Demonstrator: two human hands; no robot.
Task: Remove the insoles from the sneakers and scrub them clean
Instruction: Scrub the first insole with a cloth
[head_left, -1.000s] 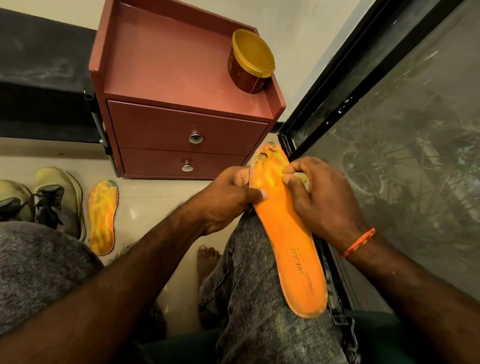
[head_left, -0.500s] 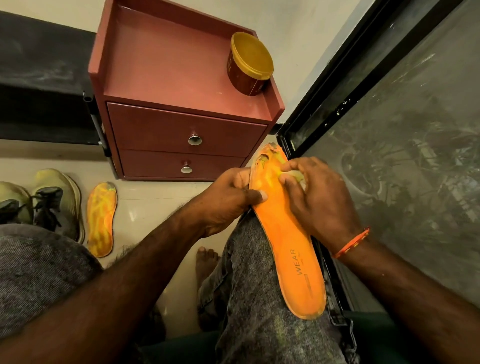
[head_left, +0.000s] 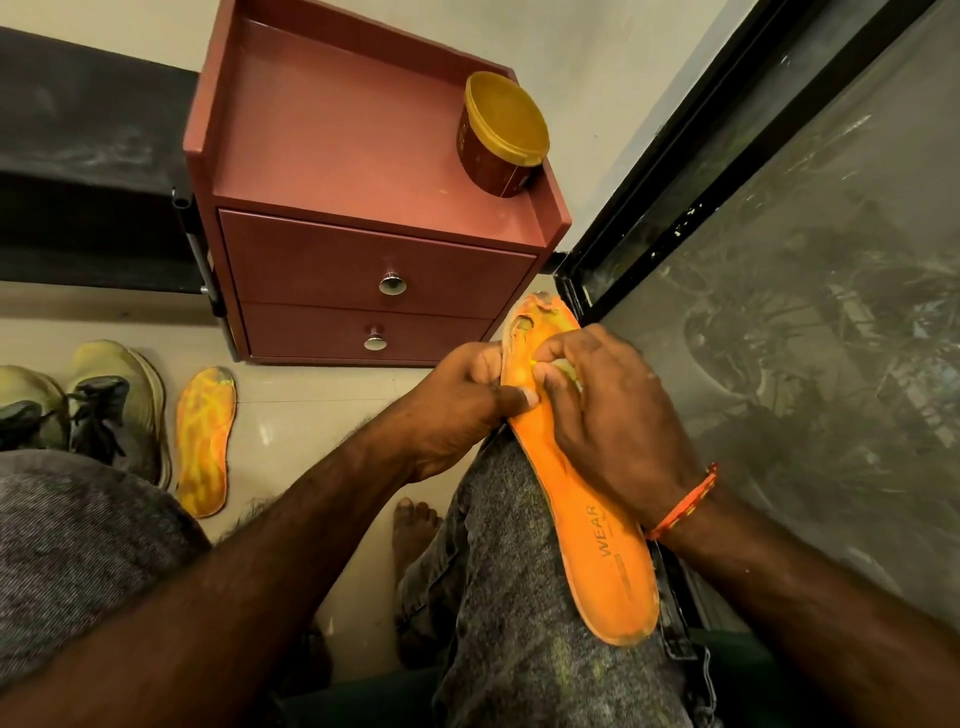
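**Scrubbing under way on one insole; second insole waiting on the floor**

Insole (head_left: 582, 499), orange, is lying lengthwise along the person's right knee, toe end pointing far toward the red drawer cabinet (head_left: 363, 249). The left hand (head_left: 457, 410) is gripping its left edge, thumb clamped across the top face. The right hand (head_left: 608, 415) is bearing down on the forefoot with fingers curled around a small pale object, seemingly a scrubbing pad; its nature cannot be confirmed, most of it being hidden.

Change over the last second: the right hand's fingers are working slightly farther left across the forefoot, while the left hand's hold is remaining as it was. Judgement: the rubbing stroke is progressing over the worn, discoloured toe area, with the heel area showing no attention at present.

The other insole (head_left: 203, 441) is lying on the floor at left, just beside the sneakers (head_left: 104, 405), both evidently emptied. A gold-lidded tub (head_left: 501, 135) is standing on the cabinet top.
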